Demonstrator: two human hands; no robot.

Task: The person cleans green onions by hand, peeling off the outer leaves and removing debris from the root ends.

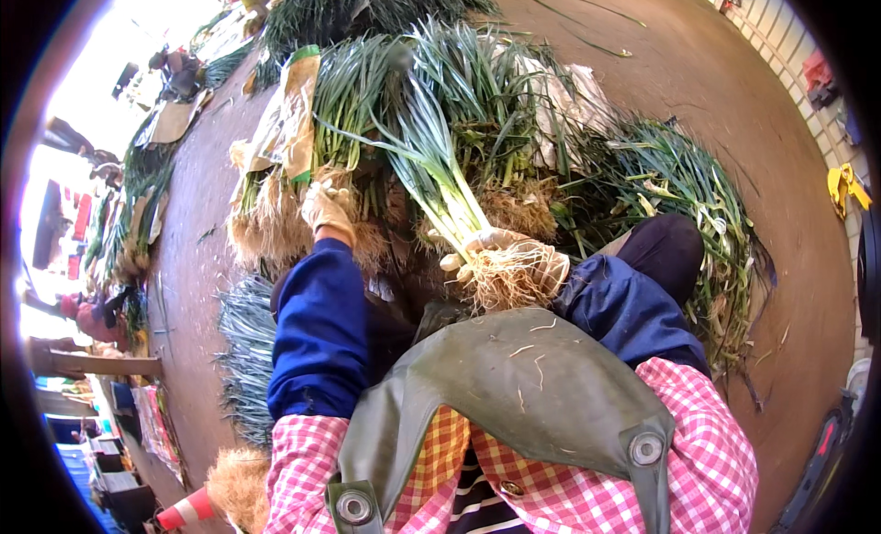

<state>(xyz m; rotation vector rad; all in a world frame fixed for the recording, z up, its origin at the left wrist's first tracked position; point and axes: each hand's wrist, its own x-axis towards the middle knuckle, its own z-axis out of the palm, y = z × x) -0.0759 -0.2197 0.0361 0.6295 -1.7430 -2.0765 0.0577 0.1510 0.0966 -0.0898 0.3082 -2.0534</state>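
We hold a bunch of green onions (464, 193) in our gloved right hand (541, 261), closed around the root end, where the tangled roots (505, 275) spill over the glove and hide part of it. From that hand the pale stems slant up and leftward, and the green leaves fan out over the large heap (477, 84) beyond it. Our gloved left hand (328, 210), well apart from the right one, is at the shaggy root ends of that heap with its fingers curled; we cannot tell whether they pinch anything. Just beyond the left hand, a brown paper sheet (300, 107) lies against the leaves. Below it, left of our forearm, we see bluish-green leaves (244, 355). To the right of the right hand, past our dark knee (668, 250), another heap (702, 190) lies on the brown floor (794, 286). Nearer us than both hands is our olive apron (514, 360).
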